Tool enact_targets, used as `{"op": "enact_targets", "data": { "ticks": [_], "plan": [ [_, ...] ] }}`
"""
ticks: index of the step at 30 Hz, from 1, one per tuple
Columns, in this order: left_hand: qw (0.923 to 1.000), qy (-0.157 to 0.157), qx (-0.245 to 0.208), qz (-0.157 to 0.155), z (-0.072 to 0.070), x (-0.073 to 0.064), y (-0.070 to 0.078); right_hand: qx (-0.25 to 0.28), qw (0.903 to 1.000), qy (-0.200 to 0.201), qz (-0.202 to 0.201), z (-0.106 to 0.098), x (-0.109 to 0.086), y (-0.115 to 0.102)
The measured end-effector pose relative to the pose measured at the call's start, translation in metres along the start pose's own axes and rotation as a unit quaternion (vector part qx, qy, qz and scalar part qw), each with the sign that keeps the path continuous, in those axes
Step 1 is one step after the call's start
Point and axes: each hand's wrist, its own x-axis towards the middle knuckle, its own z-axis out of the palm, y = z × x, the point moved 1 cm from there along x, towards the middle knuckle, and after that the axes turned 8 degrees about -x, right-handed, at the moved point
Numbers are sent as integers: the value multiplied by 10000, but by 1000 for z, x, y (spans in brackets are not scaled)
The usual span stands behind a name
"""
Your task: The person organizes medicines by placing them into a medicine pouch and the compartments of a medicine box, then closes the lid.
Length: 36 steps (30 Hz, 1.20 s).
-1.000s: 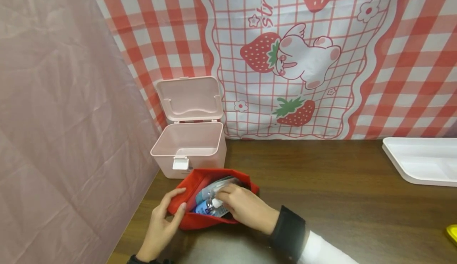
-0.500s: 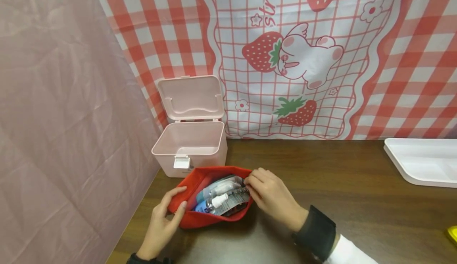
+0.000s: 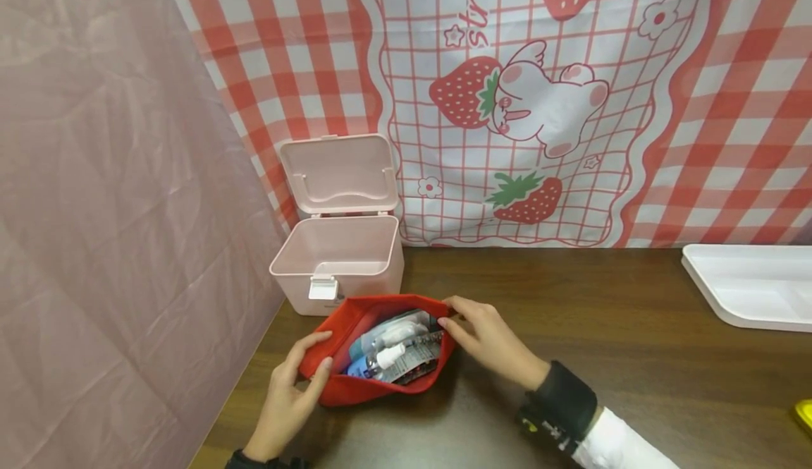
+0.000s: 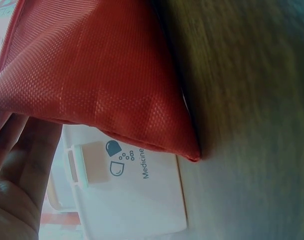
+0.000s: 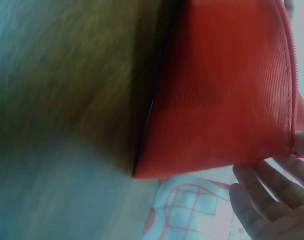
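Note:
A red zip pouch [image 3: 361,391] lies on the table with its mouth spread wide. My left hand [image 3: 285,398] holds its left end, thumb on the near rim and fingers at the far side. At the opposite end, my right hand [image 3: 491,338] pinches the rim between thumb and fingers; the right wrist view shows the zip edge [image 5: 293,65] there. Inside lie a small blue bottle with a white cap [image 3: 390,356], a grey printed packet [image 3: 415,357] and a clear packet with pale blue [image 3: 380,335]. Whatever lies beneath them is hidden.
Just behind the pouch stands a pale pink medicine box [image 3: 336,289] with its lid [image 3: 339,173] up. A white tray [image 3: 717,293] sits at the far right, and a yellow thing [image 3: 804,412] is cut off at the right edge. Patterned cloth [image 3: 539,116] hangs behind.
My right hand has come out of the pouch's contents, moved right and taken the pouch's right rim. The mouth shows wider. My left hand has stayed at the left end.

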Motion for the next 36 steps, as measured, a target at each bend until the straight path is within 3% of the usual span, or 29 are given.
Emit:
{"op": "enact_targets", "data": {
  "ticks": [4, 12, 23, 36],
  "plan": [
    [10000, -22, 1, -57, -1, 0, 1, 30, 10000, -37, 85, 2, 0, 1],
    [9999, -94, -130, -40, -5, 0, 1, -240, 9987, 266, 352, 0, 0, 4],
    [9985, -145, -243, 470, -8, 4, 4, -135, 9954, 570, 765, -7, -4, 7],
    [9964, -411, -396, 634, 8, 8, 24, -80, 9901, 1001, 983, -20, -15, 19]
  ]
}}
